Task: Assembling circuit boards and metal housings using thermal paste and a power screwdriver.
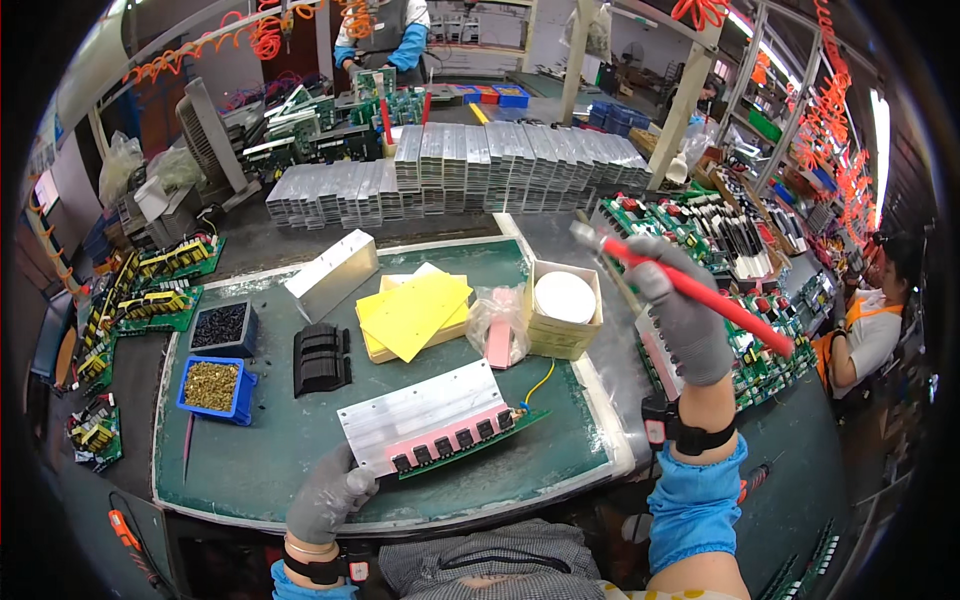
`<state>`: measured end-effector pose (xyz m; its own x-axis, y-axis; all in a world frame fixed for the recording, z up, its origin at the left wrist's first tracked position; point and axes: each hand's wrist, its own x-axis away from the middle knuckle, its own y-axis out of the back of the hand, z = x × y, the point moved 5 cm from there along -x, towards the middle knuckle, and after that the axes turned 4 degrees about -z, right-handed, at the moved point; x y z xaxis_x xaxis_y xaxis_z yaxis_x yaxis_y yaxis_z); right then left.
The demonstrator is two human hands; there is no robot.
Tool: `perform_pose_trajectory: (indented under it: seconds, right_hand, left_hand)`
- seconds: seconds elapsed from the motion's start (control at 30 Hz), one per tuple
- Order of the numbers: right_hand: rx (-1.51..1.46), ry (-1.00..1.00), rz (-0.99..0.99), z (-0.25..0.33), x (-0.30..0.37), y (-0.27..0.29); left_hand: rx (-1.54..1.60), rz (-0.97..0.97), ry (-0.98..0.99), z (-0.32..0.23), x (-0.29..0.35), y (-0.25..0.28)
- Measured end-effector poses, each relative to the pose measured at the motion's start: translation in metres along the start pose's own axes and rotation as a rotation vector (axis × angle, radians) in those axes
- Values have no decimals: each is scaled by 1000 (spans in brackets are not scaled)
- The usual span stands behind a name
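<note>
My left hand (pixel 331 497), in a grey glove, is closed on the lower left corner of a silver aluminium heat sink (pixel 415 408). A pink strip and a row of several black transistors run along its lower edge, with a green circuit board (pixel 520 428) below. Raised at the right, my gloved right hand (pixel 682 318) is wrapped round a long red-handled tool (pixel 735 312) with a small grey head; its exact kind I cannot make out. Yellow sheets (pixel 417 310) lie on a box beyond the heat sink. An upright aluminium block (pixel 335 272) stands to their left.
Stacked aluminium heat sinks (pixel 455 168) line the back. On the left are a blue bin of brass-coloured screws (pixel 243 405), a dark bin of black parts (pixel 250 335) and black plastic pieces (pixel 322 360). A box (pixel 562 338) holds a white roll. Circuit boards (pixel 765 350) crowd the right; co-workers stand beyond.
</note>
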<state>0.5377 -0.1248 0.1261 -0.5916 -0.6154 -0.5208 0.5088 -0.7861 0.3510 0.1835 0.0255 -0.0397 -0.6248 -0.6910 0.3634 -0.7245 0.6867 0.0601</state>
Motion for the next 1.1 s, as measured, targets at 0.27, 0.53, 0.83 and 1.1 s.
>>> perform_pose_trajectory:
  seconds: [0.27, 0.53, 0.83, 1.1]
  right_hand:
    - [480, 36, 217, -86, -19, -50]
    - [724, 206, 263, -94, -16, -63]
    - [723, 460, 108, -64, 5, -58]
    - [863, 633, 95, -47, 23, -52]
  left_hand:
    - [-21, -20, 19, 2, 0, 0]
    - [4, -20, 2, -5, 3, -1]
    - [-39, -3, -84, -5, 2, -2]
    - [-80, -11, -64, -6, -1, 1]
